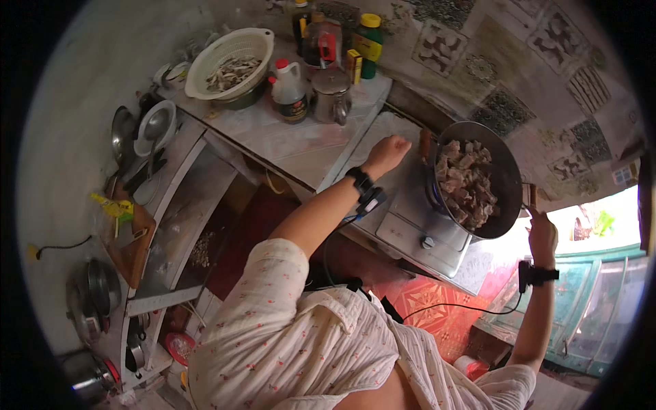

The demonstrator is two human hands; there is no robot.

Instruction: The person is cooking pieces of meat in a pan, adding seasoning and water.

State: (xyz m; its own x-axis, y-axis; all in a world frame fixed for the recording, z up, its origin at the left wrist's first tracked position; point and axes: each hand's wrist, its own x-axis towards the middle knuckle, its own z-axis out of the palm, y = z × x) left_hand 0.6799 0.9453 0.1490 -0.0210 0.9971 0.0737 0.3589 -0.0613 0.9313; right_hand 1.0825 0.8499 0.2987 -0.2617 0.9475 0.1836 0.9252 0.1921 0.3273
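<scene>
A dark wok [507, 169] stands tilted over the gas stove [410, 238], with browned chunks of meat [466, 182] gathered toward its left side. My right hand [543, 238] is at the wok's right wooden handle [533, 195] and appears to grip its lower end. Left of the wok, my left hand [390, 155] hovers over the stove's back left part, fingers curled in, with nothing visible in it. Close by, but apart from that hand, is the wok's other wooden handle [425, 146]. Blue flame [434, 192] shows at the burner under the wok.
On the tiled counter [287, 154] stand a white colander [197, 77] of sliced mushrooms, a metal pitcher [330, 97], a white-capped jug [292, 102] and several bottles. Shelves with a ladle [156, 125] and pans are at left. Cables hang from both wrist bands.
</scene>
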